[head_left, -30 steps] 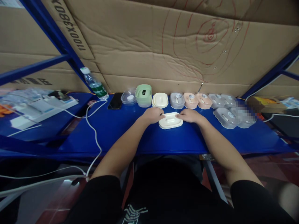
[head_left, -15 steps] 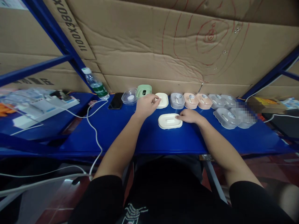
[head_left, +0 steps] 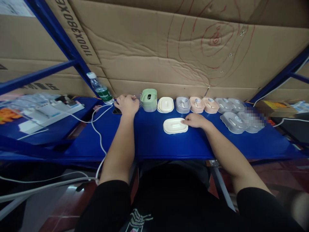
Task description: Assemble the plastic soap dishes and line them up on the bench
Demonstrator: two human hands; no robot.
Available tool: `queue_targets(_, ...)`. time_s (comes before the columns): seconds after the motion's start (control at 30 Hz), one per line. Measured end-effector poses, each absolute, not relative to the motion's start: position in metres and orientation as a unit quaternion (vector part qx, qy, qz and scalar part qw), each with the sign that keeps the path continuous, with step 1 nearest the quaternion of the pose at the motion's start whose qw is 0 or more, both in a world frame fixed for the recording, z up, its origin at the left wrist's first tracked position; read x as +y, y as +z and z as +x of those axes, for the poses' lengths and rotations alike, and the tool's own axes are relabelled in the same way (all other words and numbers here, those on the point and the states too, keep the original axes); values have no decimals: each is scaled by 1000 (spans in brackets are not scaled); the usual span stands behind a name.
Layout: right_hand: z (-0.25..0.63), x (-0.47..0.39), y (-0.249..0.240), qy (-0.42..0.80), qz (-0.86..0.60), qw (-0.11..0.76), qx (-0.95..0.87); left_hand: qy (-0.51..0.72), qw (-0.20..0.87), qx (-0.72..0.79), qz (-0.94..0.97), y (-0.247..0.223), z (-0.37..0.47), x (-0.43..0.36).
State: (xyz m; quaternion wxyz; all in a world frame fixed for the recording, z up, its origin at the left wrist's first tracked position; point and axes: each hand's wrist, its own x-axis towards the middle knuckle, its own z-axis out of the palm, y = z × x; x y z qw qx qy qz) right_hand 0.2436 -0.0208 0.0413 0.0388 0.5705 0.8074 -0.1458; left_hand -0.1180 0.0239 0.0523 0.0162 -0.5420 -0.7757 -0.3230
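My right hand pinches the right end of a cream oval plastic tray with a long recess, lying flat on the table. My left hand reaches over a clear plastic container, fingers curled around it; most of the container is hidden beneath the hand. Just right of that hand stands a green box with a dark opening in its top. Farther right sits a cream rounded lid with a small raised handle, touched by neither hand.
Along the back stand grey lidded boxes and peach lidded boxes, with several clear-grey ones at right. A water bottle, a partly covered phone and a white cable are at left. Cardboard backs the blue table.
My left hand has moved left from the cream rounded lid to the clear container, uncovering the green box and that lid. My right hand stays on the cream tray.
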Motion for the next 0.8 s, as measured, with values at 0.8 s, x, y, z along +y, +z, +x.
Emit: queue_targets(0.8, 245, -19, 38, -145, 571, 30, 808, -284, -72, -790, -538, 52, -119, 29)
